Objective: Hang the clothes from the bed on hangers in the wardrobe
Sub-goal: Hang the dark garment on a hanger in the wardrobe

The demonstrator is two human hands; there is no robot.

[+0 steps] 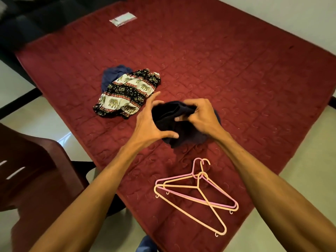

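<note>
Left grip point(151, 122), right grip point(200, 115) — curled around bunched dark garment point(183, 133) on bed point(236, 70). Risk: neckline unfound, fabric twisted — slipping off hangers point(198, 193) on near side of grip.

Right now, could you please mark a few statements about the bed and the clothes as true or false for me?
1. Both hands, the left hand and the right hand, hold the dark garment. True.
2. The hangers hang on a wardrobe rail. False: they lie overlapping on the bed, near its front edge.
3. The elephant-print garment lies on the bed to the left of the hands. True.
4. The dark garment is already on a hanger. False: it is bunched in the hands, apart from the hangers.
5. A white packet lies at the far end of the bed. True.
</note>
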